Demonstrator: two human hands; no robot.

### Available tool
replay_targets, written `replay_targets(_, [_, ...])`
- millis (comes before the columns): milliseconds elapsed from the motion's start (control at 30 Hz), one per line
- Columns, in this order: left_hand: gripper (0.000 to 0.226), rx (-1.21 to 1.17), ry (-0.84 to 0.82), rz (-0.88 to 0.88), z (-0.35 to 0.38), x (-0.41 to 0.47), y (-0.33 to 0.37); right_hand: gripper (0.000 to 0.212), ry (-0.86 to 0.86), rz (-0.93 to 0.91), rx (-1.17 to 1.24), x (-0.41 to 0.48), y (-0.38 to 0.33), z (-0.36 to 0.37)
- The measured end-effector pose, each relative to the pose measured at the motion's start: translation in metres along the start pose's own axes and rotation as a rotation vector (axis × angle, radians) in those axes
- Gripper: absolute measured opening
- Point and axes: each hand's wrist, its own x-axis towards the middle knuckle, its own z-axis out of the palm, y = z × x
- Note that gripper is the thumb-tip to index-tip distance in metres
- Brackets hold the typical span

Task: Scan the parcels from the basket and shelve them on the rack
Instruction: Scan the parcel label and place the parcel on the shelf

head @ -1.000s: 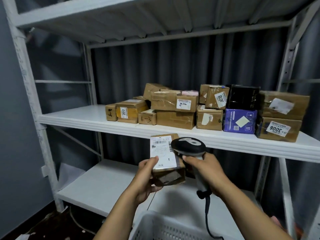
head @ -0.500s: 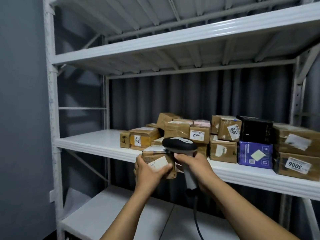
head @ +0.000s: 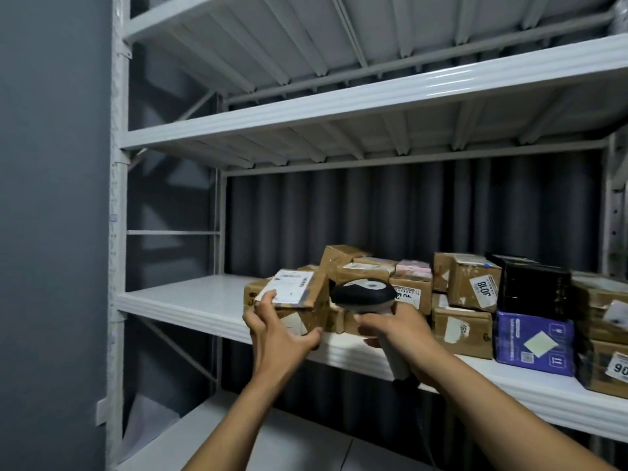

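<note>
Left hand (head: 283, 339), right hand (head: 396, 329), both gripping

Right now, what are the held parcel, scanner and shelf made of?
The parcel looks like brown cardboard, matte, with creased edges and a white paper label. The scanner is likely moulded plastic: black head with slight sheen, pale grey handle. The shelf is probably painted sheet metal: smooth white, folded ribbed front edge.

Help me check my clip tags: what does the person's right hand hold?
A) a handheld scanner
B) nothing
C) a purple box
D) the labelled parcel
A: the right hand grips the handle of the black-headed scanner, and it is the left hand that holds the labelled cardboard parcel, at the front edge of the shelf.
</note>
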Motion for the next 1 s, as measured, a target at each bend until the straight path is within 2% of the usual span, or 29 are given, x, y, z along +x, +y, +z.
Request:
replay_targets(133, [0.103, 0.093, 0.032, 0.074, 0.002, 0.038, -0.001, 0.009, 0.118, 0.031, -0.063, 0.02, 0.005, -0.027])
replay_targets(267, [0.1, 0.116, -0.004, 0.109, 0.017, 0.062, 0.005, 0.034, 0.191, 0.048, -0.124, 0.038, 0.013, -0.045])
replay_targets(367, [0.102, 0.145, 0.001, 0.104, 0.032, 0.072, 0.007, 0.017, 0.214, 0.055, -0.115, 0.048, 0.016, -0.052])
replay_targets(567, [0.101, 0.262, 0.017, 0.116, 0.049, 0.078, 0.0, 0.009, 0.197, 0.054, -0.069, 0.054, 0.024, -0.055])
replay_targets(700, [0.099, 0.287, 0.071, 0.129, 0.053, 0.082, 0.0, 0.011, 0.185, 0.051, -0.073, 0.057, 0.026, -0.051])
replay_targets(833, [0.101, 0.212, 0.015, 0.085, 0.059, 0.089, 0.003, 0.012, 0.176, 0.057, -0.064, 0.059, 0.028, -0.05])
replay_targets(1000, [0.101, 0.167, 0.026, 0.066, 0.061, 0.087, 0.005, 0.011, 0.169, 0.07, -0.062, 0.059, 0.029, -0.055])
